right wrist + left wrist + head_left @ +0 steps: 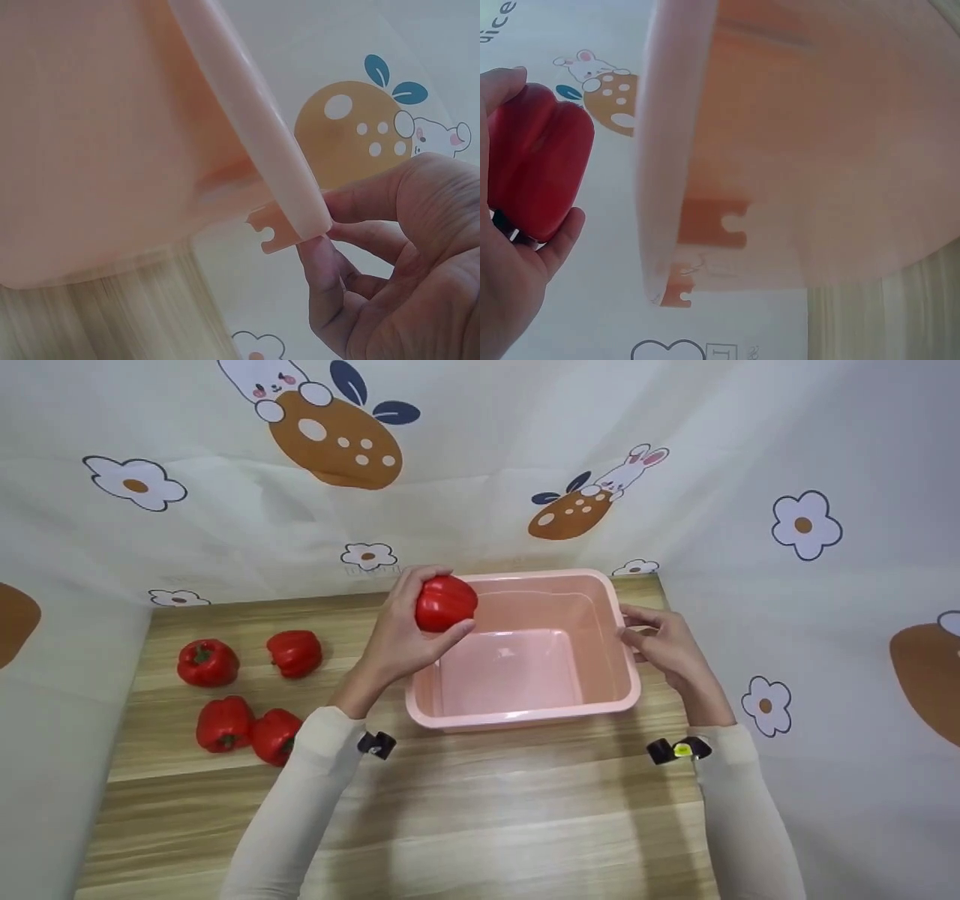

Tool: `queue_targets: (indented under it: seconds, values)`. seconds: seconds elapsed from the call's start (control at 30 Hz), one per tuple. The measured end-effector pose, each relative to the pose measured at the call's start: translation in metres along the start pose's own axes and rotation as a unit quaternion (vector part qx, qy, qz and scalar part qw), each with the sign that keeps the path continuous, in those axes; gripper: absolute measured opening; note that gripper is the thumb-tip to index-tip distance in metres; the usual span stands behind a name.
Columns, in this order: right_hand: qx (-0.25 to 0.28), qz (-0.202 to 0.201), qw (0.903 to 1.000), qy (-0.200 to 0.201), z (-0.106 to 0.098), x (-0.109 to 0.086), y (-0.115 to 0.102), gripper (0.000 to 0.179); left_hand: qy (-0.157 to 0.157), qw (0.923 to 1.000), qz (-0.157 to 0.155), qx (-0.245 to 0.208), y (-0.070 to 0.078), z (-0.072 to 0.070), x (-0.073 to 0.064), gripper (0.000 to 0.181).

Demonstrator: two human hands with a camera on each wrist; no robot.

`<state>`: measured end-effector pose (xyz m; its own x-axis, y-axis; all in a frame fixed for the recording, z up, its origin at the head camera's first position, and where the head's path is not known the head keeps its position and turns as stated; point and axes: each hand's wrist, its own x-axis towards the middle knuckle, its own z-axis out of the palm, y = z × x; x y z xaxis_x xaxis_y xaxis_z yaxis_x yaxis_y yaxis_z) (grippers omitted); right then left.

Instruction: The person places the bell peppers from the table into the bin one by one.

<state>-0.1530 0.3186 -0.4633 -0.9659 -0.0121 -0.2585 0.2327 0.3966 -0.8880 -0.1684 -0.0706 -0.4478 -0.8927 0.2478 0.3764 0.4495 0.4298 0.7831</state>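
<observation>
A red bell pepper (447,603) is gripped in my left hand (405,639), above the left rim of a pink plastic basin (517,715). In the left wrist view the bell pepper (544,161) lies between curled fingers and thumb, apart from the basin wall (832,150). My right hand (664,647) pinches the basin's right rim between thumb and fingers. The right wrist view shows this pinch at the rim (262,142), with the fingertips meeting the edge. No pepper shows inside the basin.
Several more red bell peppers lie on the wooden table at the left, one upright (208,663), another on its side (295,653). A pepper (275,735) is partly covered by my left sleeve. Printed cloth (465,510) hangs behind the wooden table (510,810) and at both sides.
</observation>
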Motion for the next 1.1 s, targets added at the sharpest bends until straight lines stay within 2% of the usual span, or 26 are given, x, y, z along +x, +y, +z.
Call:
queue_targets:
  seconds: [0.37, 0.67, 0.83, 1.1]
  values:
    - [-0.007, 0.006, 1.0000, 0.002, -0.003, -0.004, 0.000, 0.050, -0.037, 0.9987, 0.035, 0.012, 0.006, 0.006, 0.010, 0.066]
    - [-0.017, -0.002, 0.9998, 0.009, 0.000, -0.002, -0.001, 0.050, -0.082, 0.9948, 0.041, 0.043, 0.009, 0.005, 0.019, 0.067]
    - [-0.027, -0.006, 0.9996, 0.009, -0.001, -0.002, -0.001, 0.049, -0.120, 0.9887, 0.047, 0.077, 0.012, 0.006, 0.022, 0.068]
    - [-0.029, -0.009, 0.9995, 0.005, 0.001, -0.002, -0.003, 0.050, -0.173, 0.9732, 0.067, 0.136, 0.015, 0.005, 0.026, 0.064]
